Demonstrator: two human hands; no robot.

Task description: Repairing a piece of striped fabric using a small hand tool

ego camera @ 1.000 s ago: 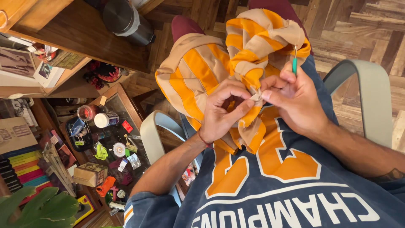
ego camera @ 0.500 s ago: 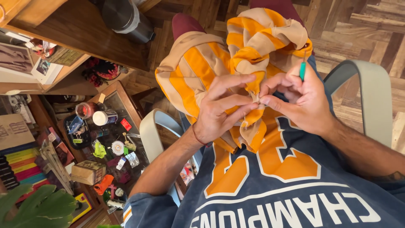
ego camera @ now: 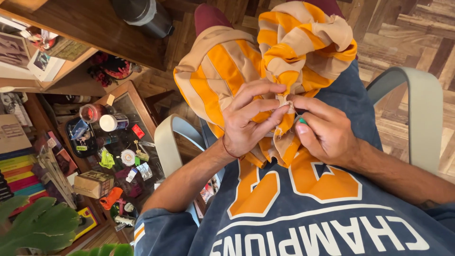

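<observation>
Cloth: an orange and tan striped cloth point(ego camera: 246, 66) is bunched up on the lap, in the upper middle of the picture.

Spot being worked: a small pale fold of cloth point(ego camera: 284, 101) is pinched between the two hands, near the middle of the picture.

Left hand: the left hand point(ego camera: 249, 121) is closed on the pale fold, which is squeezed by the thumb and the first fingers. The fold is found at its fingertips, up and to the right of the palm.

Right hand: the right hand point(ego camera: 327, 130) is curled shut around a thin green tool point(ego camera: 302, 121). Only a green tip is seen by the thumb, so the kind of tool cannot be told.

Which way: the fold lies up and to the left of the right hand, and is touched by its fingertips.

Nearer hand: both hands are at the fold, and neither is seen to be closer.

Long way of the cloth: the loose strip is hung down from the fold toward the blue shirt point(ego camera: 308, 208).

Around: grey chair arms point(ego camera: 417, 118) are seen at both sides, and a cluttered glass-topped table point(ego camera: 121, 102) is at the left.
</observation>
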